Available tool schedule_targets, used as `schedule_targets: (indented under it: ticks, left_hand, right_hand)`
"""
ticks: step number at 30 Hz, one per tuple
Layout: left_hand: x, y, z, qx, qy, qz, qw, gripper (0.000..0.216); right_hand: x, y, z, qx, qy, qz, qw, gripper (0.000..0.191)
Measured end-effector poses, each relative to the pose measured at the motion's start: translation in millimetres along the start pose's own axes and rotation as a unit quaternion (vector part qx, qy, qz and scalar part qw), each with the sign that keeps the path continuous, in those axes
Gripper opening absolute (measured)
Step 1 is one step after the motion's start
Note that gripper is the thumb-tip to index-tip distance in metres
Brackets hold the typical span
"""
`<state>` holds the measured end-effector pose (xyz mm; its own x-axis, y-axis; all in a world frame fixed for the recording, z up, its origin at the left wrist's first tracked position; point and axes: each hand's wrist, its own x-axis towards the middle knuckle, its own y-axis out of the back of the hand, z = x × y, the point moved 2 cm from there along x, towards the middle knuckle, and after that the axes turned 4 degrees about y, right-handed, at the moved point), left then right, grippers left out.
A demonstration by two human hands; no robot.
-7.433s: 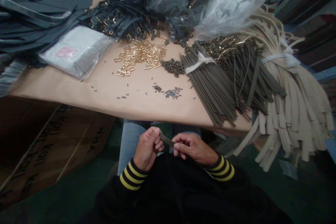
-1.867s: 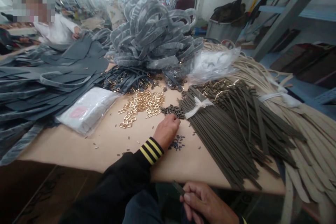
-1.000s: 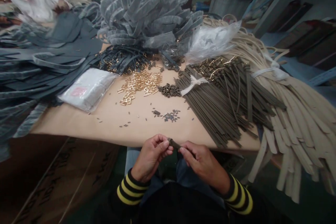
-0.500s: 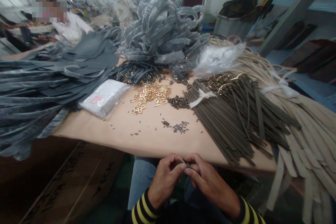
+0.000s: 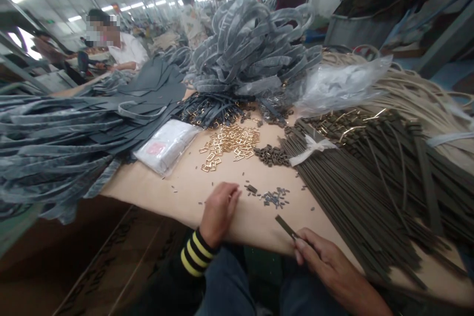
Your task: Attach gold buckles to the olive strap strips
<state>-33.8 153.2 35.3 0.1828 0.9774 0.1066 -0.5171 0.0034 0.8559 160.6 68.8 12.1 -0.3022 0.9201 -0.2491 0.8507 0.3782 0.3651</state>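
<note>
Your right hand [image 5: 326, 262] is pinching the strap [image 5: 284, 225], its long axis running up-left from the fingers. Your left hand [image 5: 219, 209] is curling on the tabletop [image 5: 185, 190], grip unclear; pins [image 5: 274, 198] are lying just right of it.

Gold buckles [image 5: 231, 140] – olive straps [image 5: 355, 182]

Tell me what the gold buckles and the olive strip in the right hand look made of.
Small gold rectangular buckles: likely plated metal, shiny glints. Thin olive-brown strip in the right hand: probably leather or faux leather, matte, flat.
</note>
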Motion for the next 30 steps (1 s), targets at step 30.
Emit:
schedule_targets:
  ticks: [30]
  left_hand:
    - [-93.5, -53.2, 66.1, 0.013, -0.222, -0.041, 0.974, 0.017]
  right_hand:
    - [-21.2, -16.0, 15.0, 0.209, -0.035, 0.022, 0.977, 0.038]
